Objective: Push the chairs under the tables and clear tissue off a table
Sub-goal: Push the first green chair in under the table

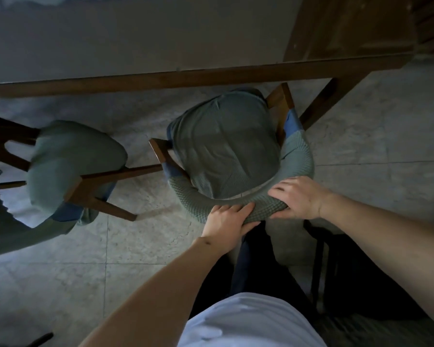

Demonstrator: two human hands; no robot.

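Note:
A wooden chair with a green padded seat and a green knitted backrest cover stands right in front of me, its front edge at the rim of the wooden table. My left hand grips the curved backrest from the near side, thumb underneath. My right hand holds the top of the same backrest just to the right, fingers curled over it. A second green chair stands to the left, turned at an angle and out from the table. No tissue is visible.
The tabletop is grey with a brown wooden frame, and one table leg slants down just right of the chair. The floor is pale marble tile. A dark chair frame stands close by my right leg.

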